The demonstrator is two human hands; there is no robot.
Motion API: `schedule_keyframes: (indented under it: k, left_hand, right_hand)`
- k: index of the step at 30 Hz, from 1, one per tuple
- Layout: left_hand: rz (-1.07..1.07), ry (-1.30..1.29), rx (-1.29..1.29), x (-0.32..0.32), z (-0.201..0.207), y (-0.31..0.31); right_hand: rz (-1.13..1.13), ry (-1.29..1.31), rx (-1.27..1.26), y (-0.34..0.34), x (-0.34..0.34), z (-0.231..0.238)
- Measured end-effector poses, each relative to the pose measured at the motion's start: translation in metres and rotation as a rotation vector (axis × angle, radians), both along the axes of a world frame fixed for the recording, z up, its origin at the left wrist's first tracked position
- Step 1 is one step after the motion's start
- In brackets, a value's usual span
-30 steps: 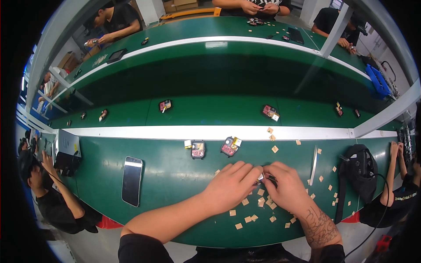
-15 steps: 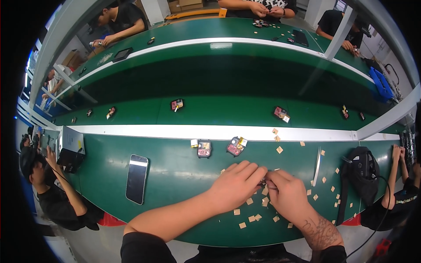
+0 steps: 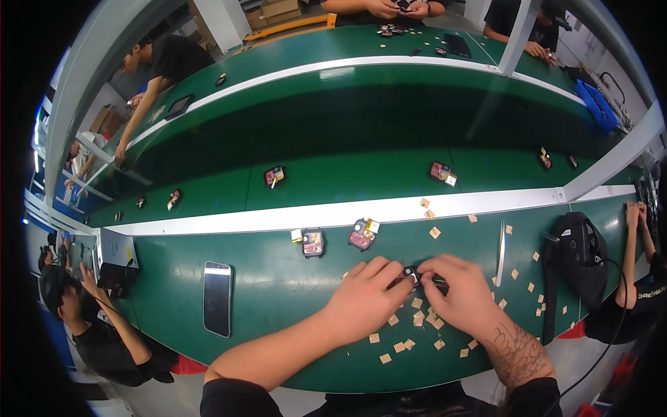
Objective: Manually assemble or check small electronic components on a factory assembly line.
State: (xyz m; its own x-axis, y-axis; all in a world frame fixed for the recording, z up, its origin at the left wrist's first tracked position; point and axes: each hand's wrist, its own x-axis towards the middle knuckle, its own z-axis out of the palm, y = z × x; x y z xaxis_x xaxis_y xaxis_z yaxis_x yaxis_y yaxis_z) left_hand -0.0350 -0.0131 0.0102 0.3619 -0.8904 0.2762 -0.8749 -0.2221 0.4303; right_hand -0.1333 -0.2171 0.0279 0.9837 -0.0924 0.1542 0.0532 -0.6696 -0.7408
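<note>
My left hand (image 3: 368,295) is closed on a small black-cased electronic unit (image 3: 410,272), whose edge and a pale round spot show between my fingers. Fingers of my right hand (image 3: 458,295) are pinched at the unit's right side around a thin dark tool (image 3: 440,281), perhaps tweezers; its tip is hidden. Just beyond my hands lie two open units with reddish circuit boards, the left unit (image 3: 313,244) and the right unit (image 3: 361,237), each with a yellow-and-white piece beside its board. Small tan square pieces (image 3: 418,320) are scattered below and around my right hand.
A phone (image 3: 218,299) lies at left, near a box-shaped device (image 3: 117,257). On the right are a white strip (image 3: 501,254) and a black bag (image 3: 577,254). Past the white ledge (image 3: 278,215), a green belt (image 3: 347,170) carries more units. Co-workers sit around.
The view has shifted slightly. My hands have parted a little, showing more of the unit between them. A co-worker at far left has stretched an arm toward the belt.
</note>
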Motion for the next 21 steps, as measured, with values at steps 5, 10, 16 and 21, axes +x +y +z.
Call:
schedule_keyframes:
  k: [5,10,16,21]
  left_hand:
    - [0.017,-0.050,0.041,0.001,0.003,0.000]
    - [0.047,0.013,-0.030,0.001,0.002,-0.001]
    - [0.215,0.059,-0.061,-0.013,-0.001,-0.006]
    - [0.243,0.086,-0.075,-0.014,0.000,-0.009]
  right_hand:
    - [0.017,0.023,-0.003,-0.001,0.001,-0.004]
    - [0.035,0.048,-0.029,0.001,-0.002,-0.003]
    - [0.022,0.067,-0.034,0.006,-0.006,0.001]
    - [-0.005,0.105,0.064,0.004,-0.007,-0.001]
